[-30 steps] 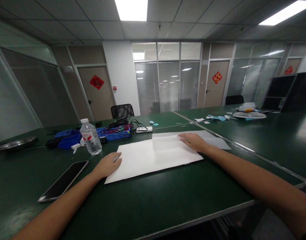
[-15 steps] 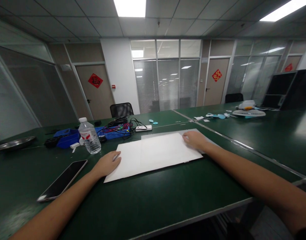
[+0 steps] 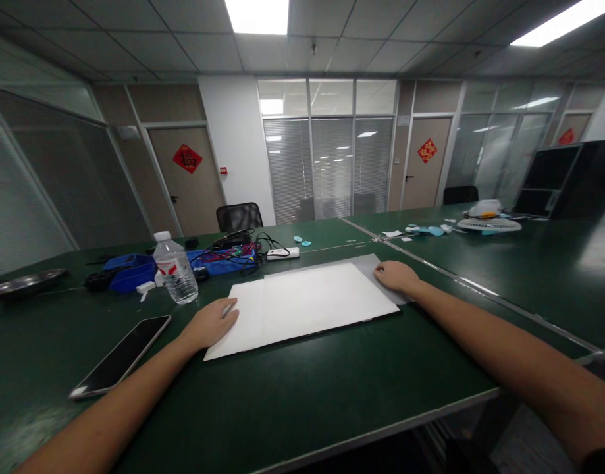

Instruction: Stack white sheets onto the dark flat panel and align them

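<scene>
Your left hand (image 3: pixel 213 324) lies on the left edge of the white sheet (image 3: pixel 307 306), thumb and forefinger parted; your right hand (image 3: pixel 398 276) curls at the grey sheet (image 3: pixel 367 264) showing beyond it. Whether either pinches, I can't tell. The white sheet, flat on the table (image 3: pixel 302 395), looks light, smooth, likely to slide or crease: hold opposite edges. The bottle (image 3: pixel 180 282) stands near your left hand.

A flat white rectangular board (image 3: pixel 247 317) lies slightly askew on the green surface (image 3: pixel 282 401). A thin, seemingly translucent sheet (image 3: pixel 366 266) lies flat over all but the board's left end, showing greyish where it juts past the far and right edges
</scene>
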The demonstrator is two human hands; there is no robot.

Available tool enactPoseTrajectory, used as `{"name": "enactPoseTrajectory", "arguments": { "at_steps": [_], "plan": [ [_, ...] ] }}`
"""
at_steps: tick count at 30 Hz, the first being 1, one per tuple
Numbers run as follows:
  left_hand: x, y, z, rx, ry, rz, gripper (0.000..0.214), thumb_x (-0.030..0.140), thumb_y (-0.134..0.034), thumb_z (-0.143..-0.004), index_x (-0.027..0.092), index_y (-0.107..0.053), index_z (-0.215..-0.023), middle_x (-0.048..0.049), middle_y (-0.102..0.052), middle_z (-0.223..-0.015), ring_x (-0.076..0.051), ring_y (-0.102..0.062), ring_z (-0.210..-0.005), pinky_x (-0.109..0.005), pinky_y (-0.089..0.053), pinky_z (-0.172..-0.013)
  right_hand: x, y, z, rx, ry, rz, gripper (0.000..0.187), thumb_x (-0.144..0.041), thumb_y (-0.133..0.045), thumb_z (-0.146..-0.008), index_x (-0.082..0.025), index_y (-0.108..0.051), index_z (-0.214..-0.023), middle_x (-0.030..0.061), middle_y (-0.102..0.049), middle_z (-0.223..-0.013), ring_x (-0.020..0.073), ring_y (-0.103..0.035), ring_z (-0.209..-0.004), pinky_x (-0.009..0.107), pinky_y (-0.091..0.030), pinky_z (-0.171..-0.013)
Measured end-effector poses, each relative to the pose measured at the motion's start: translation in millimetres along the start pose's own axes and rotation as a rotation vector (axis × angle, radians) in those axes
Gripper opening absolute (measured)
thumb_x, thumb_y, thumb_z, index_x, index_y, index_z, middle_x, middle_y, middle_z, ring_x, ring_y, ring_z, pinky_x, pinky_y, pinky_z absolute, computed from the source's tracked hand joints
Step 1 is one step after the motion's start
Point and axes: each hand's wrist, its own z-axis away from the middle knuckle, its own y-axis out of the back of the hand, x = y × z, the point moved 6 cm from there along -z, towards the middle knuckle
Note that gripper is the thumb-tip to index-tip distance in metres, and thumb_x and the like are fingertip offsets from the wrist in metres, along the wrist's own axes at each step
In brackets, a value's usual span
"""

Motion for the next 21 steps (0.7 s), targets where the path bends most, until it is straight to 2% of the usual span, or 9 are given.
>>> {"name": "enactPoseTrajectory", "arguments": {
  "at_steps": [4, 9, 13, 21],
  "plan": [
    [0.2, 0.2, 0.6, -0.012, 0.023, 0.015, 0.078, 0.058, -0.032, -0.094, 0.006, -0.050, -0.149, -0.0172, -0.053, -0.154, -0.030, -0.052, -0.141, -0.039, -0.037, -0.118, -28.8, 0.0, 8.7, 0.003, 0.091, -0.034, 0.052, -0.052, -0.043, -0.096, -0.020, -0.077, -0.119, 0.0147, -0.075, -0.114, 0.0304, -0.070, -0.104, 0.041, -0.054, -0.088],
    [3.8, 1.4, 2.4, -0.039, 0.032, 0.033, 0.081, 0.063, -0.031, -0.094, 0.007, -0.049, -0.150, -0.0176, -0.052, -0.155, -0.032, -0.050, -0.141, -0.042, -0.036, -0.119, -52.7, 4.5, 19.1, 0.017, 0.161, -0.074, 0.052, -0.054, -0.042, -0.097, -0.021, -0.077, -0.117, 0.0136, -0.074, -0.119, 0.0304, -0.070, -0.104, 0.040, -0.054, -0.088],
    [6.0, 2.5, 3.2, -0.039, 0.043, 0.022, 0.081, 0.064, -0.038, -0.091, 0.008, -0.052, -0.148, -0.0167, -0.053, -0.154, -0.032, -0.051, -0.141, -0.042, -0.037, -0.118, -59.3, 6.8, 22.1, 0.022, 0.182, -0.084, 0.050, -0.053, -0.044, -0.097, -0.020, -0.079, -0.111, 0.0146, -0.074, -0.119, 0.0309, -0.069, -0.106, 0.039, -0.054, -0.090],
    [1.6, 0.0, 1.1, -0.003, 0.034, 0.026, 0.078, 0.065, -0.037, -0.091, 0.011, -0.056, -0.145, -0.0144, -0.057, -0.151, -0.031, -0.055, -0.137, -0.040, -0.041, -0.115, -61.8, 3.8, 21.5, 0.007, 0.198, -0.075, 0.049, -0.051, -0.049, -0.095, -0.018, -0.080, -0.112, 0.0160, -0.073, -0.121, 0.0328, -0.065, -0.116, 0.040, -0.048, -0.100]
  ]
}}
